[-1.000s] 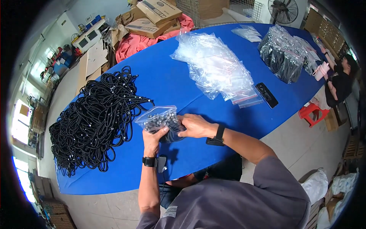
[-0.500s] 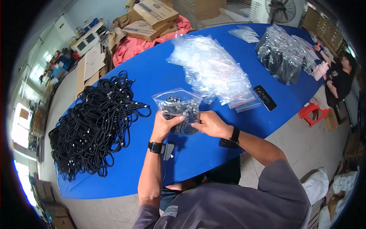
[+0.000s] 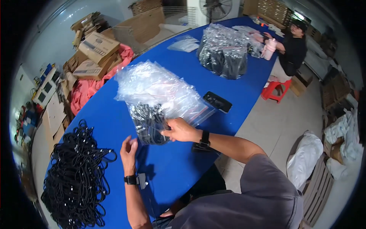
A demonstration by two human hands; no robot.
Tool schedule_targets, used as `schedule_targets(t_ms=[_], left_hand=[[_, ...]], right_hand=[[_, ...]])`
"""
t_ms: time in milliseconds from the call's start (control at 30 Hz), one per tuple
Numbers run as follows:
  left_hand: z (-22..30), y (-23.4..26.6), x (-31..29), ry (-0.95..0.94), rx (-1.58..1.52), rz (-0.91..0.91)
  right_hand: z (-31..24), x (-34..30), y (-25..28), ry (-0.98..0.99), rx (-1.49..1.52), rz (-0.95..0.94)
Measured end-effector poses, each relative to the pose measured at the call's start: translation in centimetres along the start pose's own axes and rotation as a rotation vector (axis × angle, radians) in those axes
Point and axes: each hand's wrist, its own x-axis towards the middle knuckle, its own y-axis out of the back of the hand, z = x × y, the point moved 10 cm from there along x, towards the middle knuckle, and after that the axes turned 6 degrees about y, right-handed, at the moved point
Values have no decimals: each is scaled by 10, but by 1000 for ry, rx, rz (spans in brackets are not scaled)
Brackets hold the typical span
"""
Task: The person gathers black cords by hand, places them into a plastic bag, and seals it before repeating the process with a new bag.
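My right hand (image 3: 181, 130) pinches the side edge of a clear plastic bag (image 3: 149, 124), which holds black cords with shiny metal ends. The bag is in front of the near part of a heap of flat clear bags (image 3: 162, 86). My left hand (image 3: 129, 150) is off the bag, just to its lower left, fingers up and apart with nothing in them. A large tangled pile of looped black cords (image 3: 76, 181) lies on the blue table to the left of that hand. Each wrist wears a dark strap with a small device.
A black phone (image 3: 217, 102) lies right of the clear bags. Farther back stand filled bags of black cords (image 3: 223, 53) and a pink bottle (image 3: 269, 49). A co-worker in black (image 3: 293, 47) sits at the far right near a red stool (image 3: 277, 91). Cardboard boxes (image 3: 98, 47) are stacked beyond the table.
My left hand has let go of the filled bag and moved away from it. My right hand has carried the bag over toward the flat clear bags. The view has swung to the right.
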Motion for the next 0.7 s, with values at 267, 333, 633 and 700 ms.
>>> schedule_targets(t_ms=[267, 333, 633, 700], left_hand=[[-69, -8, 3, 451, 345, -119], [-64, -14, 10, 433, 382, -91], [-57, -14, 7, 425, 431, -50], [-57, -15, 8, 442, 429, -51]], right_hand=[[49, 93, 148, -169, -173, 269], [70, 112, 190, -128, -175, 392], [187, 157, 317, -343, -624, 673], [213, 157, 342, -379, -653, 729]])
